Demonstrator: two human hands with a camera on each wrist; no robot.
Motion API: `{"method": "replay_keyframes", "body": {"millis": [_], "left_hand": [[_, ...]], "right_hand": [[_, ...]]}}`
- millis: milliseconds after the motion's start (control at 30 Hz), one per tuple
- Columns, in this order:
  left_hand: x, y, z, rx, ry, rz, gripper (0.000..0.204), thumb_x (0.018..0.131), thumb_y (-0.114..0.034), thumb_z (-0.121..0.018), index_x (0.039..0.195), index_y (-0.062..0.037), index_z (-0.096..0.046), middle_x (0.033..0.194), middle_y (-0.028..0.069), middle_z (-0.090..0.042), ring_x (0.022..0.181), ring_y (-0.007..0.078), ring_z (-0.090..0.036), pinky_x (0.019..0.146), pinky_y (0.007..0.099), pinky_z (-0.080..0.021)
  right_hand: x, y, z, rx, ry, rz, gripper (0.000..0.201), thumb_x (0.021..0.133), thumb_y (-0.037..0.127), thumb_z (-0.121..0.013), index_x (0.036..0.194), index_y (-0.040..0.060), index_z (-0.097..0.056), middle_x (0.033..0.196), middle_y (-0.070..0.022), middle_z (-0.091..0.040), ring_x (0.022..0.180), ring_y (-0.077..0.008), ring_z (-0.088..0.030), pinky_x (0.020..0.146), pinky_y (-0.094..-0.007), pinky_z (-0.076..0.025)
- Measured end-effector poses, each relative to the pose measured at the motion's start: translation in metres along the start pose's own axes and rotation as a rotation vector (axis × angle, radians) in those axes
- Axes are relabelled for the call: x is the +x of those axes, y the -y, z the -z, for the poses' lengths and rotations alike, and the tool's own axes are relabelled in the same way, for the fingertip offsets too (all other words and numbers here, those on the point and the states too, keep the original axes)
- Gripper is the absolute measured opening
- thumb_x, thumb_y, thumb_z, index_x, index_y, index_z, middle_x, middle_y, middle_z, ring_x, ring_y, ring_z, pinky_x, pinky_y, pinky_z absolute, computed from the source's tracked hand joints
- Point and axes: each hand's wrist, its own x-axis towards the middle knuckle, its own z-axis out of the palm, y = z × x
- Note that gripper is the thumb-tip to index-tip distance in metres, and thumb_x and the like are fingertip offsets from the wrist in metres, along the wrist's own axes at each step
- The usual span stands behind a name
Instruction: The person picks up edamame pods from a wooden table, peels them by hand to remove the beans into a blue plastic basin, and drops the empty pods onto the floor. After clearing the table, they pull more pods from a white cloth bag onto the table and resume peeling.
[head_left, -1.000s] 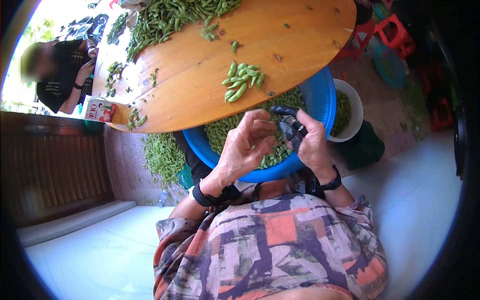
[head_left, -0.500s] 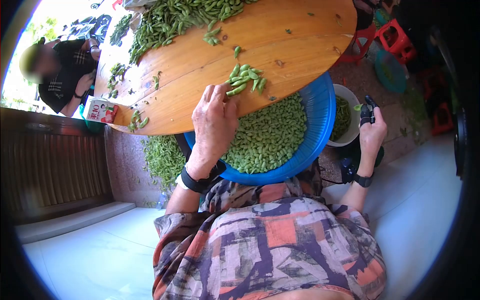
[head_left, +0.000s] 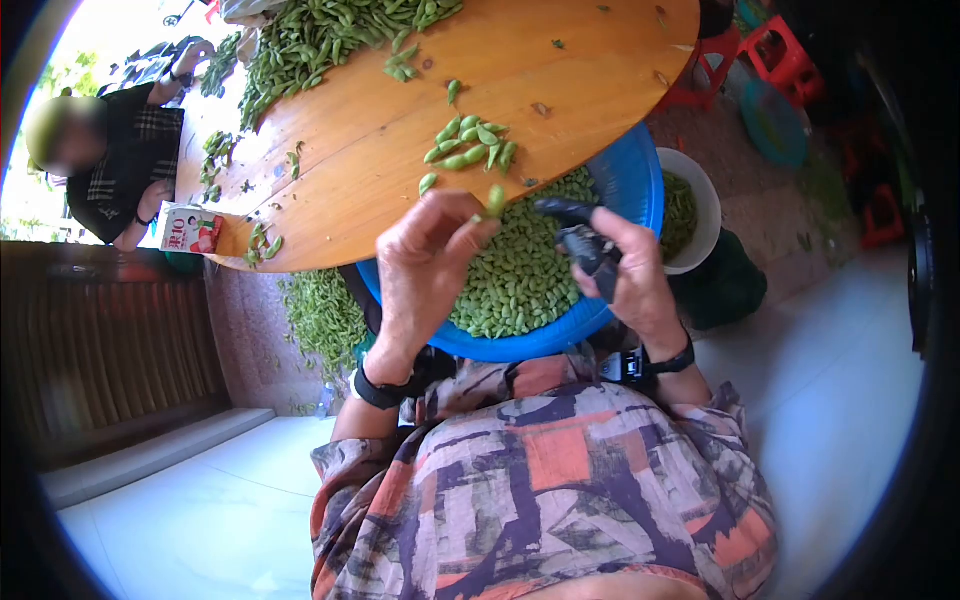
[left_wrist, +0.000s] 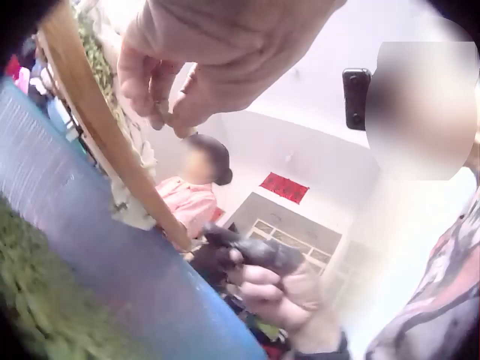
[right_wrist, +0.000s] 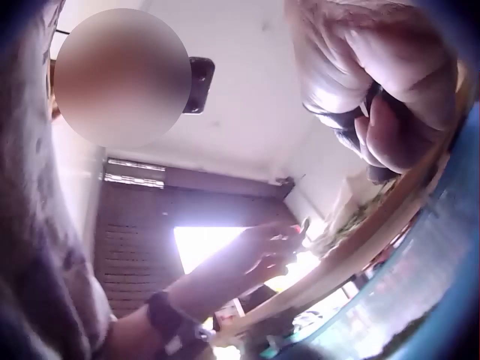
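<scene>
Apparent shelling step: the left hand pinches a pod between its fingers; next calls for meeting the right hand toward four o'clock, some fingers curled, contents unclear.

Patterned sleeves, black wristbands, black finger coverings.

My left hand pinches a green pod above the shelled beans, left of my right hand.

A carton lies at the left edge of the table, edamame pods near the front edge; a bucket right of a basin.
</scene>
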Motion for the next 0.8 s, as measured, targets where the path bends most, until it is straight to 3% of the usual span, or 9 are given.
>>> {"method": "replay_keyframes", "body": {"millis": [33,167,233,433,500,800], "left_hand": [[-0.008,-0.004,-0.005,-0.119,0.050,0.121,0.009,0.088,0.000,-0.069,0.094,-0.0008,-0.063,0.077,-0.0007,-0.064,0.066,0.0044,-0.057,0.057,0.0187,-0.043],[-0.022,0.012,-0.020,-0.226,0.087,0.162,0.008,0.088,-0.001,-0.068,0.094,-0.0015,-0.063,0.072,0.0020,-0.064,0.060,0.0062,-0.057,0.052,0.0196,-0.044],[-0.025,0.018,-0.025,-0.295,0.057,0.177,0.008,0.088,0.000,-0.068,0.094,-0.0011,-0.062,0.072,0.0027,-0.064,0.060,0.0065,-0.057,0.053,0.0204,-0.045],[-0.031,0.023,-0.030,-0.252,0.088,0.149,0.009,0.091,0.000,-0.065,0.099,-0.0010,-0.060,0.079,-0.0013,-0.062,0.069,0.0038,-0.055,0.059,0.0194,-0.044],[-0.031,0.024,-0.027,-0.050,0.085,0.106,0.008,0.091,0.000,-0.065,0.098,-0.0011,-0.060,0.078,-0.0017,-0.061,0.067,0.0033,-0.053,0.057,0.0191,-0.042],[-0.032,0.032,-0.029,-0.079,0.067,0.120,0.007,0.089,0.002,-0.067,0.092,-0.0012,-0.061,0.074,-0.0011,-0.061,0.063,0.0024,-0.051,0.054,0.0189,-0.040]], "right_hand": [[0.001,0.000,-0.004,0.045,0.087,-0.035,0.027,0.091,0.010,-0.052,0.113,0.0026,-0.065,0.066,0.0036,-0.054,0.057,-0.0016,-0.050,0.050,-0.0195,-0.041],[0.001,-0.011,-0.011,0.230,0.167,-0.095,0.022,0.095,0.020,-0.055,0.101,-0.0002,-0.063,0.065,0.0027,-0.054,0.056,-0.0019,-0.048,0.049,-0.0193,-0.039],[0.001,-0.023,-0.009,0.387,0.204,-0.071,0.032,0.097,0.032,-0.057,0.090,0.0005,-0.058,0.064,0.0034,-0.051,0.055,-0.0019,-0.046,0.048,-0.0183,-0.037],[0.002,-0.028,-0.005,0.488,0.244,-0.139,0.044,0.095,0.045,-0.056,0.090,0.0014,-0.057,0.066,0.0047,-0.045,0.057,-0.0010,-0.042,0.048,-0.0165,-0.035],[0.002,-0.025,-0.005,0.452,0.233,-0.143,0.045,0.095,0.046,-0.056,0.091,0.0010,-0.057,0.066,0.0044,-0.046,0.057,-0.0011,-0.043,0.048,-0.0166,-0.035],[0.001,-0.022,-0.004,0.310,0.213,-0.128,0.036,0.096,0.035,-0.054,0.095,-0.0005,-0.060,0.067,0.0023,-0.054,0.057,-0.0021,-0.049,0.049,-0.0174,-0.039]]}}
